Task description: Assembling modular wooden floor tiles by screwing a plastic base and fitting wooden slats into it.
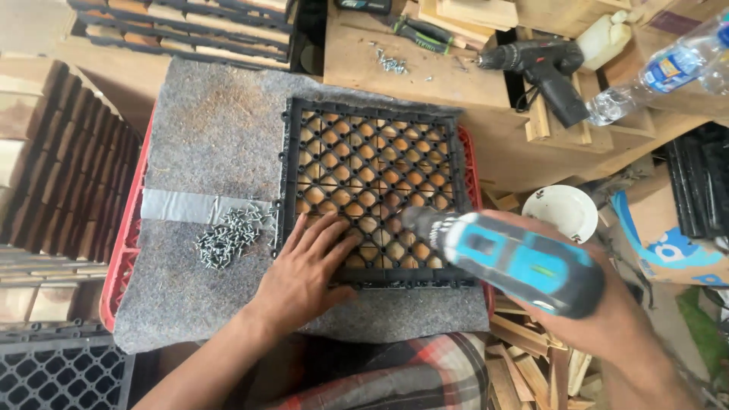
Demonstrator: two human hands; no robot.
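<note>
Grey felt mat (220, 144) covers a red crate (121, 258) and carries a black lattice tile (372, 182) over wooden slats. Head view: left hand (307, 269) lies flat, fingers spread, pressing the tile's near left corner and gripping nothing. Right hand (607, 315) is wrapped around a blue cordless driver (516, 262), its blurred nose over the tile's near right part. Loose screws (228, 235) lie heaped just left of the tile, beside a tape strip (178, 205). A second, black drill (543, 64) rests on the workbench (372, 61) beyond

Black lattice tile (372, 190) lies flat; blue drill (516, 262) tilts above it.
</note>
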